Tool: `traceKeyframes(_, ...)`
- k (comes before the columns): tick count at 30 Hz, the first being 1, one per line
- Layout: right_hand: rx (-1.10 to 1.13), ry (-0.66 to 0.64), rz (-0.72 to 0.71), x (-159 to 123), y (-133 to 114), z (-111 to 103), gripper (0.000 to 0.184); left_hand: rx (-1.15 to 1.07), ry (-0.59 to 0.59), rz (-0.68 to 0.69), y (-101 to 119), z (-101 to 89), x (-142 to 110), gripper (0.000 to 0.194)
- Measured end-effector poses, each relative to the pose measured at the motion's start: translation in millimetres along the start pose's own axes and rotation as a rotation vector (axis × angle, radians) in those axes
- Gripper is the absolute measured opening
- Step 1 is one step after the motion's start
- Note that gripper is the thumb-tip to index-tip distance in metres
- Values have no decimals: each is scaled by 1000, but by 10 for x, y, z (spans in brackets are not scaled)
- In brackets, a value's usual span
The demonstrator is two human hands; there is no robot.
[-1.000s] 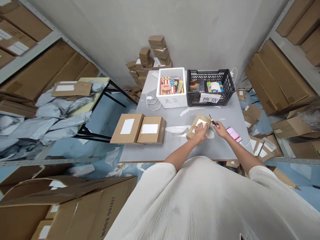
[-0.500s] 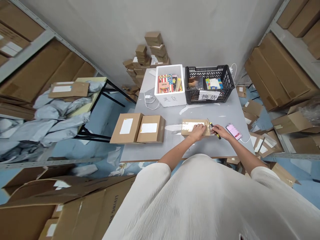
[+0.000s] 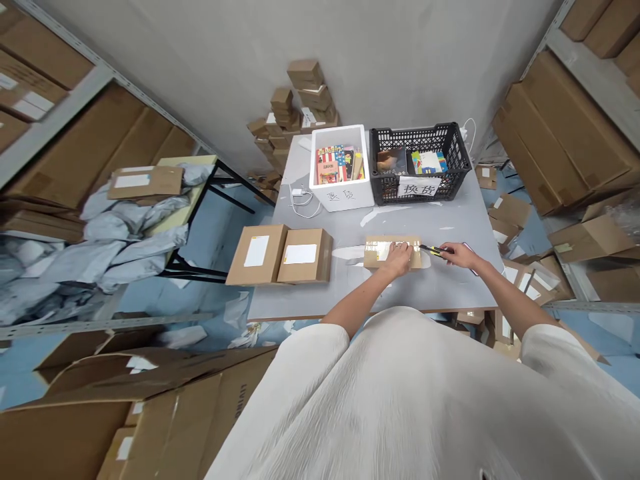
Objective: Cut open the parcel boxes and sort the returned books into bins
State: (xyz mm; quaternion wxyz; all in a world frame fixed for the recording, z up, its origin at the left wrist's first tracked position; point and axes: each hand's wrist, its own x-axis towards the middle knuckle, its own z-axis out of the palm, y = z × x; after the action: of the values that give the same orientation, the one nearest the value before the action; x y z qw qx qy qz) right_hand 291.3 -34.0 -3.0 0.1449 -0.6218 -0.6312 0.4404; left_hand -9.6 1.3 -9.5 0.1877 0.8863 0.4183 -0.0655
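A small taped cardboard box (image 3: 373, 257) with a white label lies on the grey table (image 3: 350, 293). My left hand (image 3: 399, 259) rests on top of it, fingers spread over the label and tape. My right hand (image 3: 459, 255) is closed around a yellow and black utility knife (image 3: 436, 250). The knife lies nearly level, its tip pointing left at the right end of the box. Whether the blade touches the cardboard is too small to tell. Behind my right hand a phone (image 3: 470, 249) is mostly hidden.
Two labelled cardboard boxes (image 3: 304, 256) stand at the table's left. A white foam bin (image 3: 345, 199) and a black plastic crate (image 3: 420, 167), both holding books, stand at the back. Grey mailer bags (image 3: 125, 227) cover a side table. Open cartons (image 3: 515, 213) crowd the floor at right.
My right hand has moved right, over the phone, and the knife has turned from steeply slanted to nearly level. My left hand stays on the box.
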Motion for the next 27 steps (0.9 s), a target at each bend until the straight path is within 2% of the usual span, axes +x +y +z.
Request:
traceKeyframes(3, -201, 41, -106, 94, -15, -67, 35, 21, 16, 10, 5, 32, -14, 62)
traceKeyframes(6, -367, 71, -153, 217, -65, -66, 36, 42, 41, 22, 2, 63, -32, 61)
traceKeyframes(10, -586, 3, -219, 339, -177, -24, 39, 53, 85, 33, -25, 126, -43, 62)
traceKeyframes(13, -658, -54, -220, 370, -236, -16, 40, 34, 116, 44, -61, 183, -35, 66)
traceKeyframes(15, -610, -78, -186, 363, -240, -28, 39, 7, 133, 55, -87, 214, -27, 67)
traceKeyframes(21, -275, -195, -26, 270, -132, -79, 38, -18, 156, 92, -132, 239, -11, 63)
traceKeyframes(27, -120, -242, 3, 109, 26, -41, 38, -39, 150, 65, -119, 196, -6, 66)
